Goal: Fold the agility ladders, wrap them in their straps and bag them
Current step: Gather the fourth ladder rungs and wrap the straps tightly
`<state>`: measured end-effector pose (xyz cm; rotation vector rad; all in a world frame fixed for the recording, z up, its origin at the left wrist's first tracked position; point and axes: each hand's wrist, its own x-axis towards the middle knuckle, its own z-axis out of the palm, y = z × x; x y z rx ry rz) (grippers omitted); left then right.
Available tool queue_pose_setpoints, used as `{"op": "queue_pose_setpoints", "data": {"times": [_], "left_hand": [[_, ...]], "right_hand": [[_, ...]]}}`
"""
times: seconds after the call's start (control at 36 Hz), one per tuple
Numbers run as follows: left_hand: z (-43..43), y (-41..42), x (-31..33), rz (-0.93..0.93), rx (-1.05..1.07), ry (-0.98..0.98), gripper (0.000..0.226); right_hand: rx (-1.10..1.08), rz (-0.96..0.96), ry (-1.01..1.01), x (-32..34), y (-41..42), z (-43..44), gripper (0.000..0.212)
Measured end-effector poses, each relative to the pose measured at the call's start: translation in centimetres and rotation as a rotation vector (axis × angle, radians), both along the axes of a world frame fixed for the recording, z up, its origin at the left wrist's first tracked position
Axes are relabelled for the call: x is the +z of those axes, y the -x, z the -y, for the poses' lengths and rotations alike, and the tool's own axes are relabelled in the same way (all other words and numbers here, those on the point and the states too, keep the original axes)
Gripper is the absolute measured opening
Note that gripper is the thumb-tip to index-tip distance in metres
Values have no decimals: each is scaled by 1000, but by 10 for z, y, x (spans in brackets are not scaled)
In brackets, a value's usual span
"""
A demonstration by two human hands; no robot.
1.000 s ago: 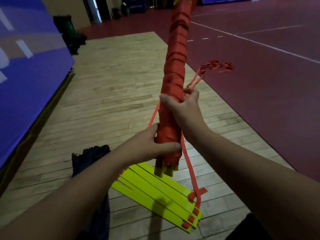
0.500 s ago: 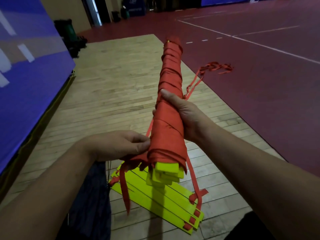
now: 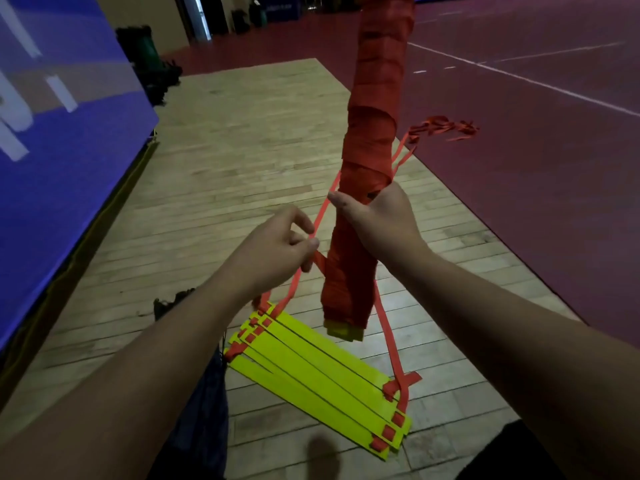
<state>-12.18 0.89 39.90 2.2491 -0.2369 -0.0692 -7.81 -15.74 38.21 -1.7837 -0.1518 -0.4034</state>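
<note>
R hand point(image 3: 384, 220) curled round the strap-wrapped ladder bundle point(image 3: 374, 133), held upright above the wood floor point(image 3: 242, 150). L hand point(image 3: 277, 247) pinches an orange strap point(image 3: 321, 216) btwn thumb & fingers, just beside the bundle. 2nd ladder point(image 3: 311, 368) lies folded on the floor below.

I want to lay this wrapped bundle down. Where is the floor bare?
Bare wooden floor lies ahead, between the blue panel and the red court, and right of the yellow rungs. Crowded nearby: rungs, loose straps, dark bag.
</note>
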Motion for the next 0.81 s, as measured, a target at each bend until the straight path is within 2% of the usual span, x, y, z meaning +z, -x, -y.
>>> {"op": "queue_pose_setpoints", "data": {"times": [0.06, 0.14, 0.19, 0.28, 0.36, 0.42, 0.47, 0.53, 0.61, 0.72, 0.81], "left_hand": [[7, 2, 2, -3, 14, -17, 36], [22, 8, -3, 2, -37, -233, 74], [25, 9, -8, 38, -32, -320, 83], [18, 8, -5, 31, -51, -217, 76], [4, 5, 4, -124, -229, 64, 64], [-5, 9, 10, -218, -403, 243, 58], [-8, 15, 13, -283, -520, 325, 53], [-3, 19, 10, -324, -578, 292, 49], [5, 21, 2, -359, -614, 192, 44], [-1, 18, 1, -438, -646, 177, 49], [-6, 17, 3, -492, -663, 188, 42]], "right_hand": [[-8, -27, -34, 0, -1, 4, 45], [11, -83, -133, 4, 5, -1, 58], [40, -185, -247, 8, 11, -7, 66], [134, -302, -436, 16, 12, -5, 61], [249, -302, -659, 26, 15, 5, 28], [349, -336, -778, 32, 17, 9, 32], [457, -411, -846, 36, 19, 9, 37], [556, -478, -863, 37, 22, 6, 43], [583, -551, -860, 33, 26, 3, 51], [581, -556, -828, 36, 27, 6, 33], [563, -512, -715, 39, 26, 10, 27]]}}
